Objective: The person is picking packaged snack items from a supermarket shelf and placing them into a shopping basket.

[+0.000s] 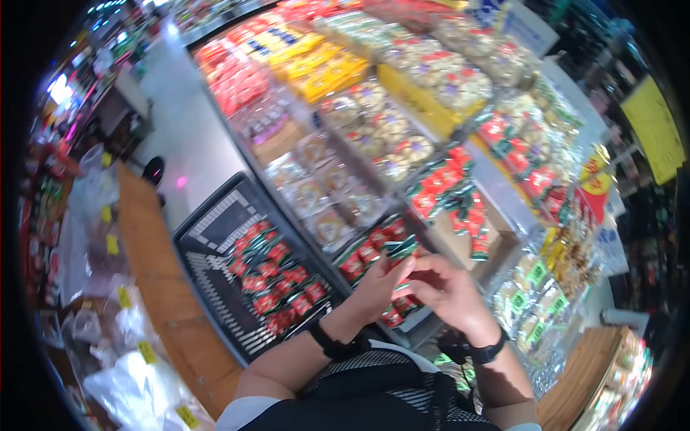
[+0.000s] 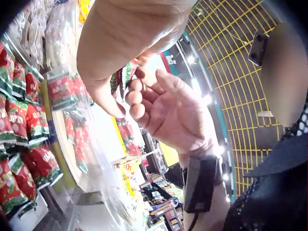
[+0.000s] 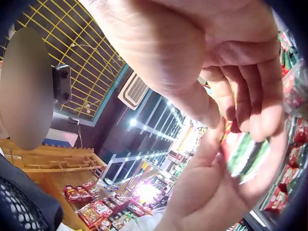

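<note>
A small red and green snack packet is between my two hands, in front of my body. My left hand holds it with curled fingers and thumb; in the right wrist view, the striped green end of the packet shows inside that hand. My right hand is up against it, its bent fingers and thumb pinching at the packet's red edge. The fingers partly cover the packet in all views. Just beyond and below the hands lie more red and green packets in a display tray.
To the left stands a dark shopping basket with many similar packets inside. Shelves of wrapped snacks stretch ahead, including yellow bags and clear round packs. A wooden counter with plastic bags is at the far left. Another wooden edge is at the right.
</note>
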A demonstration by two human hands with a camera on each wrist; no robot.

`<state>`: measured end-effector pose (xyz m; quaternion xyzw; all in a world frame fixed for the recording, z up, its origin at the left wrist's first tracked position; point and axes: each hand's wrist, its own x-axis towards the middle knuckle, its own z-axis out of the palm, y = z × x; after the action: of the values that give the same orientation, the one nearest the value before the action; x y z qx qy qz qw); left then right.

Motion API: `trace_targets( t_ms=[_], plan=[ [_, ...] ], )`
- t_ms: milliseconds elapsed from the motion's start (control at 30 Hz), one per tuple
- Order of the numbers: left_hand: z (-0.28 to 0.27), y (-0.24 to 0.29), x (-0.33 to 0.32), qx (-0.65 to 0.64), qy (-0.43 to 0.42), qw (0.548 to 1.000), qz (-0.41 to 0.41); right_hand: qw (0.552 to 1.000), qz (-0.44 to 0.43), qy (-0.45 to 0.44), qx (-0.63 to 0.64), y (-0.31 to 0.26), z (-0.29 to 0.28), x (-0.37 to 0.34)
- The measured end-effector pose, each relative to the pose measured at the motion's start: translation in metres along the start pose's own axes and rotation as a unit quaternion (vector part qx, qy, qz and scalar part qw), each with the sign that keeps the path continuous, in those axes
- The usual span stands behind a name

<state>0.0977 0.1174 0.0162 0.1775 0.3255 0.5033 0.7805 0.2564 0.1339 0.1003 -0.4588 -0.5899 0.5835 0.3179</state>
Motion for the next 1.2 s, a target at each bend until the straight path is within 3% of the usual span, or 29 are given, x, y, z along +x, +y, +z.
trace_targets(
  t_ms=[33,100,167,233,300,333,400,433,500,567,633,700,733,767,833,867,900,967,1000,1033,1100,1167,1200],
  plan=[
    [0.004,0.02,-0.011,-0.011,0.046,0.998,-0.038,0.998,-0.034,0.024,-0.051,0.011,-0.004,0.0],
    [-0.018,0.047,-0.026,0.0,0.046,0.997,0.054,0.976,-0.017,0.122,-0.181,0.011,-0.015,-0.001],
    [-0.045,0.081,-0.045,0.053,0.121,0.979,0.153,0.966,-0.049,0.19,-0.166,0.041,-0.041,0.003],
    [-0.107,0.09,-0.053,0.04,0.191,0.952,0.234,0.951,-0.025,0.242,-0.192,0.066,-0.067,0.004],
    [-0.145,0.097,-0.066,0.065,0.304,0.919,0.244,0.944,-0.024,0.264,-0.196,0.093,-0.083,0.004],
    [-0.171,0.092,-0.069,0.065,0.304,0.919,0.243,0.943,-0.026,0.28,-0.179,0.106,-0.088,0.005],
    [-0.22,0.073,-0.067,0.106,0.364,0.91,0.167,0.941,-0.001,0.303,-0.153,0.117,-0.091,0.005],
    [-0.229,0.063,-0.066,0.107,0.364,0.91,0.166,0.94,-0.001,0.305,-0.152,0.117,-0.089,0.006],
    [-0.24,0.047,-0.064,0.148,0.394,0.907,0.031,0.931,-0.013,0.325,-0.168,0.117,-0.084,0.009],
    [-0.243,0.039,-0.055,0.161,0.432,0.886,-0.044,0.932,-0.014,0.319,-0.169,0.123,-0.087,0.011],
    [-0.298,0.006,-0.032,0.15,0.429,0.89,-0.039,0.934,-0.015,0.312,-0.172,0.126,-0.088,0.011],
    [-0.357,-0.026,-0.009,0.243,0.455,0.856,-0.032,0.928,-0.009,0.306,-0.211,0.124,-0.084,0.01],
    [-0.352,-0.029,-0.003,0.299,0.505,0.807,-0.066,0.927,-0.009,0.309,-0.214,0.124,-0.083,0.01],
    [-0.349,-0.029,0.001,0.298,0.502,0.809,-0.066,0.92,-0.012,0.313,-0.237,0.124,-0.082,0.01],
    [-0.349,-0.033,0.011,0.378,0.396,0.816,-0.186,0.91,-0.014,0.32,-0.262,0.122,-0.079,0.009],
    [-0.355,-0.045,0.014,0.369,0.39,0.833,-0.132,0.903,-0.017,0.326,-0.278,0.12,-0.077,0.009],
    [-0.363,-0.053,0.015,0.371,0.386,0.834,-0.133,0.896,-0.018,0.332,-0.293,0.119,-0.075,0.008],
    [-0.374,-0.064,0.016,0.451,0.409,0.793,-0.028,0.886,-0.006,0.338,-0.318,0.114,-0.073,0.009],
    [-0.387,-0.067,0.021,0.488,0.438,0.75,-0.086,0.882,-0.006,0.34,-0.326,0.112,-0.07,0.01],
    [-0.379,-0.062,0.017,0.491,0.431,0.752,-0.085,0.878,-0.007,0.343,-0.334,0.109,-0.069,0.009],
    [-0.337,-0.04,0.012,0.554,0.464,0.681,-0.115,0.875,-0.033,0.348,-0.335,0.115,-0.07,0.009],
    [-0.325,-0.027,0.012,0.623,0.511,0.585,-0.098,0.871,-0.036,0.352,-0.342,0.114,-0.069,0.008],
    [-0.313,-0.014,0.008,0.627,0.518,0.581,-0.032,0.868,-0.039,0.357,-0.343,0.115,-0.068,0.009]
  ],
)
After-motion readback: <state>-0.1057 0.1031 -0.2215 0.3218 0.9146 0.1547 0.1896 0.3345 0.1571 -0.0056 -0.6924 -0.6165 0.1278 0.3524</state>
